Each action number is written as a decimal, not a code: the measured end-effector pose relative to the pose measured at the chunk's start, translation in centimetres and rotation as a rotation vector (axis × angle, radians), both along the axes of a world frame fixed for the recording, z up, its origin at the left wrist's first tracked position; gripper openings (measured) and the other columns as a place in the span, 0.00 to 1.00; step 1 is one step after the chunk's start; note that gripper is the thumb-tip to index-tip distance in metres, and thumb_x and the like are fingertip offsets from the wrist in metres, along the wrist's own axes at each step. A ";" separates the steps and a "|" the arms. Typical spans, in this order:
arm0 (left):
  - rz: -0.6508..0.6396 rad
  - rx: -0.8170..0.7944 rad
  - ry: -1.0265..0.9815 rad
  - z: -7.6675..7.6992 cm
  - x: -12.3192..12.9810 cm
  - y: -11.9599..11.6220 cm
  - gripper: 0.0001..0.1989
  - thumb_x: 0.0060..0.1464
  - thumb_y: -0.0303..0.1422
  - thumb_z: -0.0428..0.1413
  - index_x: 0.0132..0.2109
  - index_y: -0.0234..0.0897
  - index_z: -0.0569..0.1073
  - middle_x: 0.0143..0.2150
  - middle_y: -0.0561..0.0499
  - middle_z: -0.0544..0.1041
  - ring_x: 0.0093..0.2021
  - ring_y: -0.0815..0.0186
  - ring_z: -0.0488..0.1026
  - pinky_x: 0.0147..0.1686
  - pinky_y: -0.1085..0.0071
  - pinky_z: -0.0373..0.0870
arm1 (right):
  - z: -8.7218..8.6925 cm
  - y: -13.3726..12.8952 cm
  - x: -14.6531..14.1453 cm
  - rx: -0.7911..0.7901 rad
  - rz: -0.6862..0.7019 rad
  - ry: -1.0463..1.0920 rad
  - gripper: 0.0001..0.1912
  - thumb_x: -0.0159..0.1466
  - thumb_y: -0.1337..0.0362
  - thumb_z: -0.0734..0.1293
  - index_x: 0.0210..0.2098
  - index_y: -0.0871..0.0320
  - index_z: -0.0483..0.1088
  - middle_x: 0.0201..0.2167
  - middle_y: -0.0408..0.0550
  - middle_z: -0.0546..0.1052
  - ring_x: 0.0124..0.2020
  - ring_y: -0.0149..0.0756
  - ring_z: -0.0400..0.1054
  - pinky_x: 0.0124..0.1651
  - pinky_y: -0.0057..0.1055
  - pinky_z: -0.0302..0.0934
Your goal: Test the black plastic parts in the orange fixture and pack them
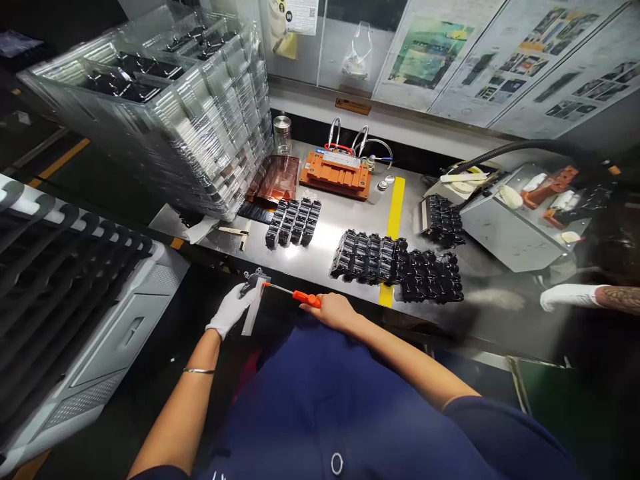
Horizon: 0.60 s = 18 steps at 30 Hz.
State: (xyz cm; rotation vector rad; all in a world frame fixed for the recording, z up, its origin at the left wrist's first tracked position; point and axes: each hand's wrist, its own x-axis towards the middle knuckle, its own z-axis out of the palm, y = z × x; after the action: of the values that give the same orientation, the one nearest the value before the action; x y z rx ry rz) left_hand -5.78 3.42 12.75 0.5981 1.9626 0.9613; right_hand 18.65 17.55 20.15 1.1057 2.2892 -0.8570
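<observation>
- The gloved left grip (231, 312) is closed round a small dark part (249, 287), a clear strip (254, 312) hanging just beside it, apparently to steady it against the tool.
- The bare right grip (337, 311) is clamped on an orange-handled tool (307, 298), aimed leftward at that part; whether the tip touches, I cannot tell.
- Beyond both grips, black parts (295, 222) stand in tight rows on the tabletop (325, 233), probably for easy reach.
- Farther beyond: an orange fixture (337, 176); left of it, stacked clear trays (215, 113).
- Well right: another person's gloved hand (567, 295).
</observation>
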 end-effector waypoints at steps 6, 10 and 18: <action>-0.122 -0.034 0.001 -0.3 0.9 1.2 0.29 0.44 0.49 0.60 0.49 0.33 0.73 0.47 0.42 0.78 0.49 0.55 0.74 0.51 0.62 0.68 | -0.3 0.9 1.9 -0.027 -0.069 0.044 0.31 0.62 0.37 0.55 0.34 0.57 0.74 0.34 0.52 0.78 0.38 0.45 0.73 0.37 0.31 0.60; -0.282 -0.110 0.061 -0.3 2.4 4.4 0.26 0.46 0.43 0.60 0.50 0.33 0.72 0.47 0.40 0.78 0.47 0.55 0.75 0.48 0.63 0.70 | -0.3 2.5 5.2 -0.125 -0.171 0.143 0.29 0.62 0.37 0.56 0.35 0.56 0.73 0.33 0.48 0.78 0.34 0.41 0.71 0.34 0.30 0.58; -0.444 -0.200 0.401 -1.1 12.6 20.5 0.26 0.50 0.36 0.56 0.57 0.39 0.67 0.50 0.42 0.77 0.49 0.54 0.75 0.47 0.64 0.68 | -0.7 4.2 12.4 -0.161 -0.439 0.209 0.23 0.64 0.42 0.57 0.37 0.54 0.72 0.35 0.44 0.77 0.38 0.41 0.71 0.39 0.30 0.58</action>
State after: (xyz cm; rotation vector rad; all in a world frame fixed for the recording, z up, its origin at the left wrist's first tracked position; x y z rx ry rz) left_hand 6.77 23.96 11.63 1.1181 2.1046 0.3835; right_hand 31.01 21.77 19.47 1.5335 2.1166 -1.3558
